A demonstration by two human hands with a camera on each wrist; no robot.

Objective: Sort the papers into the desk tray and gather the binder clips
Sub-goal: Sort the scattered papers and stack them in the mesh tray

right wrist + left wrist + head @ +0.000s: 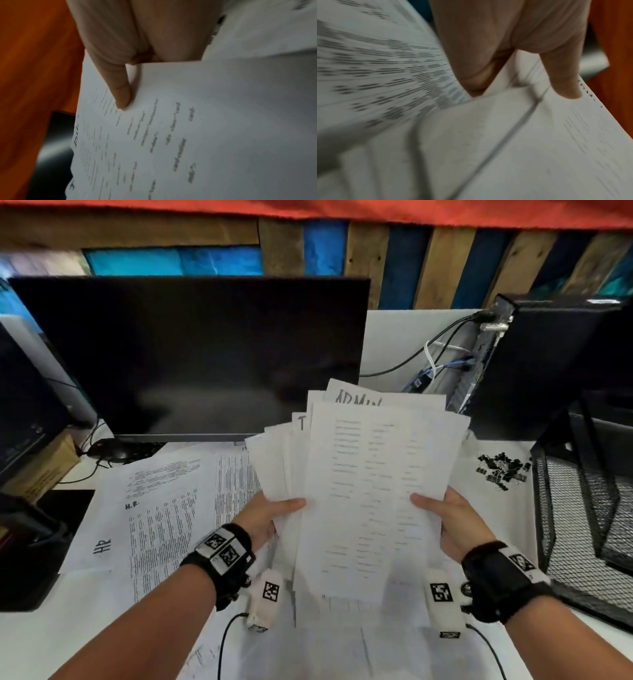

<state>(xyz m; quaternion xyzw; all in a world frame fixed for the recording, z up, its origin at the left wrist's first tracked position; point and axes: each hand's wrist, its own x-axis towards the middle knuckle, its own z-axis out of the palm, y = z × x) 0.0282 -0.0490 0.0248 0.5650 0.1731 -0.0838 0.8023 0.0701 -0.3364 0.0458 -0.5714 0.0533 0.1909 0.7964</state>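
Both hands hold a fanned sheaf of papers (373, 474) upright above the middle of the bench (30, 642), in front of a dark monitor (191, 354). The left hand (270, 518) pinches the sheaf's left edge, thumb (563, 75) laid flat on the front sheet and fingers hidden behind; the right hand (448, 522) pinches the right edge the same way, thumb (120, 92) pressed onto the printed face. The sheets are uneven, with several tops stepped above one another, one showing large handwritten letters that look like "ADMIN". More loose sheets (164, 501) lie spread flat on the bench toward its left side, some marked "H.R". At the right edge of the bench stands a black mesh desk tray (582, 508); what can be seen of its lower shelf appears to hold no paper, though much of it runs out of view. The binder clips (501, 469) lie in a loose scatter on the bench just beside the tray's left wall. Judging by this, the task is at an early stage: papers are being collected and perhaps looked through, nothing visibly filed, flat sheets left to pick up, and the clips not yet gathered.
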